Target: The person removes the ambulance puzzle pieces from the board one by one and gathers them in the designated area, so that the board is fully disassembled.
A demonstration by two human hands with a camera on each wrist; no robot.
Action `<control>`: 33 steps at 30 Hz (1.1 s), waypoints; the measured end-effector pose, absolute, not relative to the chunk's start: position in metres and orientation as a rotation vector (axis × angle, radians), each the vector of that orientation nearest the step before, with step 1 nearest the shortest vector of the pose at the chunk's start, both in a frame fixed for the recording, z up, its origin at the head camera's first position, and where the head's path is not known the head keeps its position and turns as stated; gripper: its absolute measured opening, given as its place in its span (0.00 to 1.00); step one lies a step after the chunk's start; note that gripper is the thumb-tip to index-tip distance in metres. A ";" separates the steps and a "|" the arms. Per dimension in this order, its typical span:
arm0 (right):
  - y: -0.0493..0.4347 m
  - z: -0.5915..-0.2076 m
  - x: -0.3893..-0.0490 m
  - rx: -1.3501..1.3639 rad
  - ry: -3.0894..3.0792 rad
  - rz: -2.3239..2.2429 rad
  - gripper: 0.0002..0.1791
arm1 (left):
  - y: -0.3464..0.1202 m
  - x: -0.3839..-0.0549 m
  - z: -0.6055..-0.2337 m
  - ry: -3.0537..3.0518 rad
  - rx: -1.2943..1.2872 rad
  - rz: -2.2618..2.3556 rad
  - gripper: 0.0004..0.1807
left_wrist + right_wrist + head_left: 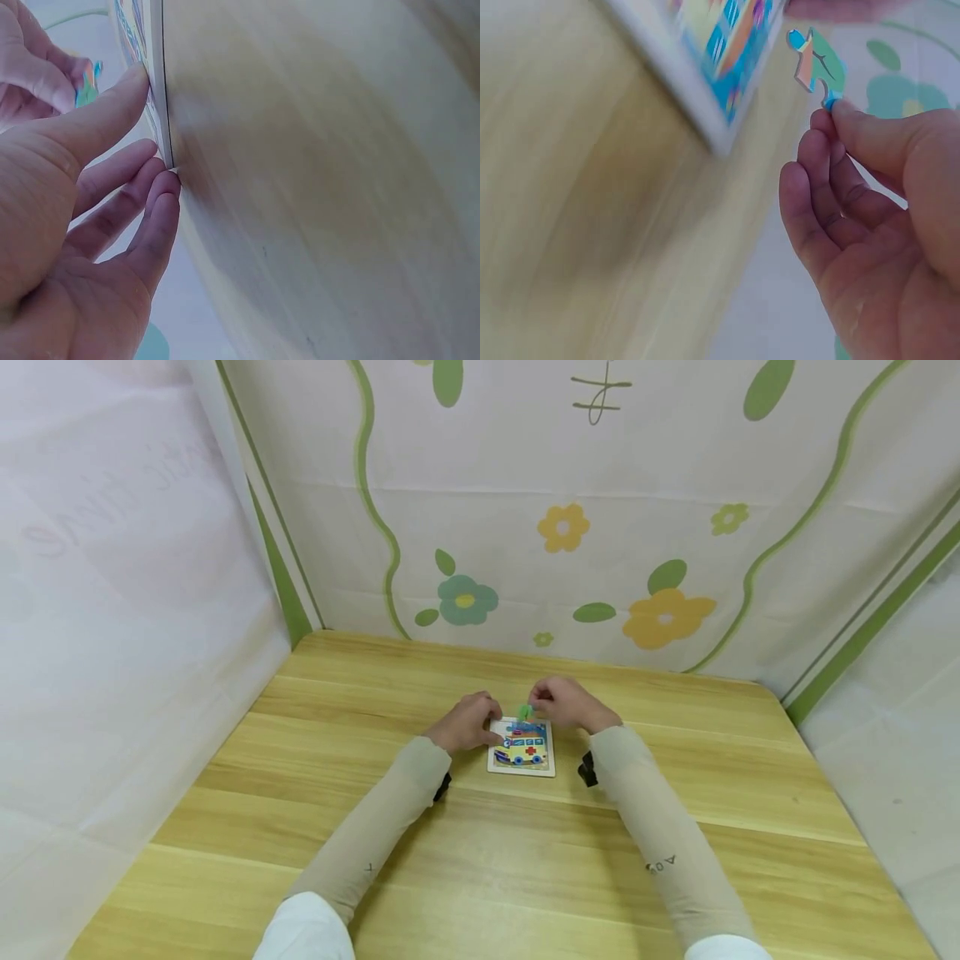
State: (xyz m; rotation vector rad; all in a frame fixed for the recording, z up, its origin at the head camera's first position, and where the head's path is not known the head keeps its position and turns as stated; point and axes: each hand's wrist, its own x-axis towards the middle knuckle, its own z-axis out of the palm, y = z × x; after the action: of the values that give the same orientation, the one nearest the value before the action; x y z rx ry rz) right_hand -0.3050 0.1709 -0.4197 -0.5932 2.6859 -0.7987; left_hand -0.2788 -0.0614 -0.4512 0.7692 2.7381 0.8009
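- Framed jigsaw puzzle [522, 772] picturing a yellow ambulance, flat on a wooden counter [480, 868].
- Left hand [465, 724], at the puzzle's ten o'clock: thumb and fingers gripping its edge.
- Right hand [568, 703], at two o'clock: pinching a mostly green puzzle piece [830, 66] near the twelve o'clock edge.
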 end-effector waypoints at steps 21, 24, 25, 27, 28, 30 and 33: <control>0.298 -0.438 -0.304 -0.414 2.765 -0.893 0.11 | -0.063 -0.277 -0.454 2.728 0.763 0.797 0.22; 0.301 -0.443 -0.302 -0.397 2.765 -0.861 0.11 | -0.063 -0.277 -0.454 2.727 0.763 0.799 0.22; 0.301 -0.445 -0.302 -0.394 2.764 -0.849 0.12 | -0.063 -0.277 -0.454 2.727 0.761 0.801 0.22; 0.302 -0.448 -0.302 -0.386 2.759 -0.839 0.12 | -0.063 -0.277 -0.455 2.728 0.762 0.802 0.22; 0.302 -0.449 -0.302 -0.380 2.760 -0.829 0.12 | -0.062 -0.277 -0.455 2.729 0.765 0.805 0.22; 0.302 -0.451 -0.302 -0.372 2.758 -0.817 0.12 | -0.062 -0.278 -0.454 2.731 0.772 0.808 0.22; 0.302 -0.452 -0.304 -0.379 2.759 -0.793 0.12 | -0.062 -0.278 -0.454 2.735 0.781 0.815 0.21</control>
State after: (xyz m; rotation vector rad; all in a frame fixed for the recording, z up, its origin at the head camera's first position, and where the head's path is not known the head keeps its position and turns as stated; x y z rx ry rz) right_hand -0.3039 0.3015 -0.4518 -0.3789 2.7590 -0.7933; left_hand -0.2781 -0.0619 -0.4542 0.7814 2.7350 0.8150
